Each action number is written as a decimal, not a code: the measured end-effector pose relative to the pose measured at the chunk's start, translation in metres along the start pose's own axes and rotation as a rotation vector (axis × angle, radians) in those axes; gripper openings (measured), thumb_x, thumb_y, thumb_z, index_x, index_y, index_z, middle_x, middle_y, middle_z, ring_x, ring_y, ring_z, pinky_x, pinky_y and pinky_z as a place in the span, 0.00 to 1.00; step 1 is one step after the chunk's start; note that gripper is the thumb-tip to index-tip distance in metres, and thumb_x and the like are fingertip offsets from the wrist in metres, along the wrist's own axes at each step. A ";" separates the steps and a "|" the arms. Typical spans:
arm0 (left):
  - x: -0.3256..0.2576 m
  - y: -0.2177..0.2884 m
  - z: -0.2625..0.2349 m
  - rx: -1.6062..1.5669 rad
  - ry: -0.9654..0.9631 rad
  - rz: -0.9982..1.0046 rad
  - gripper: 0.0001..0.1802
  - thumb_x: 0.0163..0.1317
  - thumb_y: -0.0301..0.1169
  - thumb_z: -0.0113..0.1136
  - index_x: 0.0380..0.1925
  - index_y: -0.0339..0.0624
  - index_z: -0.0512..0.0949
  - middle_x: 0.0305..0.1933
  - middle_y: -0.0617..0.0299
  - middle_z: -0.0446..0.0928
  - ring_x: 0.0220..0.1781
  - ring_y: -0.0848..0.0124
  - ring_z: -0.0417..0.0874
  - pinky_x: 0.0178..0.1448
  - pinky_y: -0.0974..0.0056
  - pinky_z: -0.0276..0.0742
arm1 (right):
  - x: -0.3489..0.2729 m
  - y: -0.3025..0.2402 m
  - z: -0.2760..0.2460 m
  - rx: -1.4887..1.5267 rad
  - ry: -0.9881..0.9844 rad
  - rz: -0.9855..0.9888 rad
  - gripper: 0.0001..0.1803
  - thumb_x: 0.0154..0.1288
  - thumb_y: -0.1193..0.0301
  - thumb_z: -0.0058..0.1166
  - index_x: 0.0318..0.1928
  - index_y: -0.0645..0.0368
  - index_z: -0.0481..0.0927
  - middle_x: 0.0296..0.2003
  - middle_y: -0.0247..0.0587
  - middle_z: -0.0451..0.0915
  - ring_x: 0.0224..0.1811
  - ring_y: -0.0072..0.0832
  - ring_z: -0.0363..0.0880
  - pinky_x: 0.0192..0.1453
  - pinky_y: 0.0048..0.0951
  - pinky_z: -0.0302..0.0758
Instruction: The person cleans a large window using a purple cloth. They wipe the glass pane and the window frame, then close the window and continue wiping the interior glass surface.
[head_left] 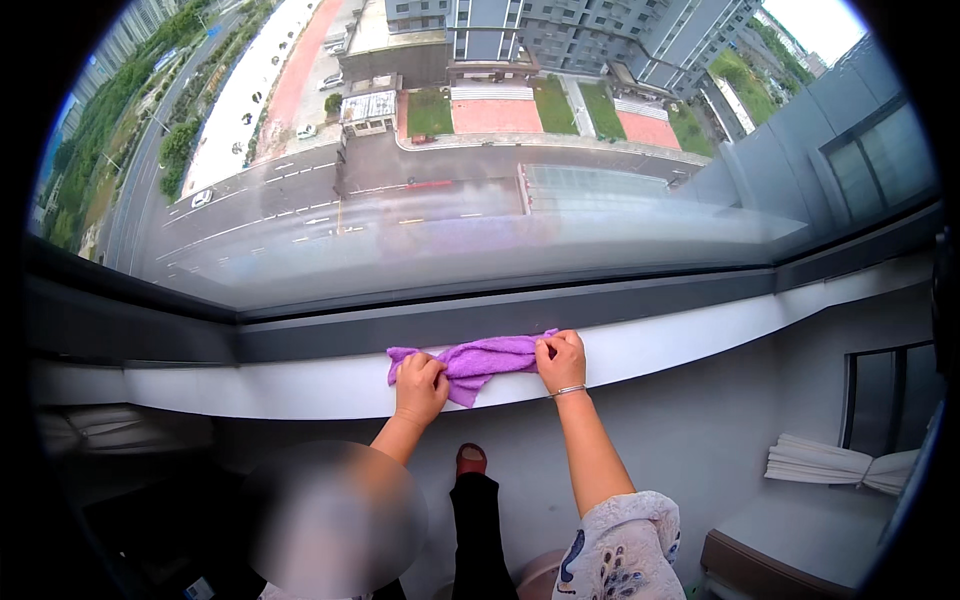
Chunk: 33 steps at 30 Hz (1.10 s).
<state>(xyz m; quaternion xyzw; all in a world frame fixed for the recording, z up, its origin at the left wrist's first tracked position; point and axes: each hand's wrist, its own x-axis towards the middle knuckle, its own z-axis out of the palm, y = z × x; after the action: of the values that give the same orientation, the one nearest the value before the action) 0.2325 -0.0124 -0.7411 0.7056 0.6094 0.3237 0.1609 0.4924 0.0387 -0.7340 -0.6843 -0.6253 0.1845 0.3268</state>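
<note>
A purple cloth [490, 357], bunched lengthwise, lies on the white window sill [290, 393] against the dark frame. My left hand [421, 386] grips it near its left end, with a loose corner sticking out beyond the fingers and another flap hanging toward the sill's front edge. At the other end my right hand [562, 360] pinches the cloth between thumb and fingers. A thin silver bracelet [568, 390] circles my right wrist. Between the two hands the cloth is stretched in a loose twist.
Beyond the sill rises a dark window frame [600, 303] with a large glass pane [480, 235], looking down on roads and buildings. Tied white curtains [840, 464] hang at the right. A brown board-like edge [760, 570] shows low on the right. My foot in a red slipper [471, 459] stands below.
</note>
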 end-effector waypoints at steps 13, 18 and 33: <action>-0.005 -0.009 -0.002 -0.066 0.050 0.014 0.10 0.45 0.24 0.62 0.31 0.44 0.79 0.36 0.59 0.72 0.41 0.58 0.74 0.46 0.55 0.68 | 0.030 0.001 0.017 -0.025 -0.037 0.412 0.18 0.47 0.62 0.66 0.14 0.61 0.76 0.21 0.46 0.76 0.32 0.40 0.75 0.43 0.39 0.75; -0.005 -0.009 -0.001 -0.061 0.070 0.028 0.11 0.45 0.24 0.62 0.32 0.45 0.79 0.37 0.59 0.73 0.42 0.59 0.74 0.46 0.55 0.67 | 0.037 -0.008 0.015 -0.038 -0.049 0.442 0.17 0.45 0.62 0.64 0.14 0.61 0.76 0.18 0.45 0.77 0.32 0.40 0.76 0.43 0.39 0.76; -0.008 -0.010 0.002 -0.050 0.067 0.006 0.11 0.46 0.26 0.62 0.33 0.46 0.79 0.38 0.61 0.74 0.43 0.59 0.74 0.47 0.55 0.67 | 0.050 -0.021 0.014 -0.103 -0.153 0.659 0.14 0.44 0.62 0.60 0.17 0.61 0.79 0.22 0.52 0.82 0.28 0.44 0.81 0.40 0.38 0.78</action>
<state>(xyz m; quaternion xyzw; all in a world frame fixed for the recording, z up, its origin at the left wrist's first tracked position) 0.2255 -0.0177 -0.7506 0.6921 0.6040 0.3627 0.1568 0.4751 0.0908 -0.7218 -0.8492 -0.4019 0.2993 0.1668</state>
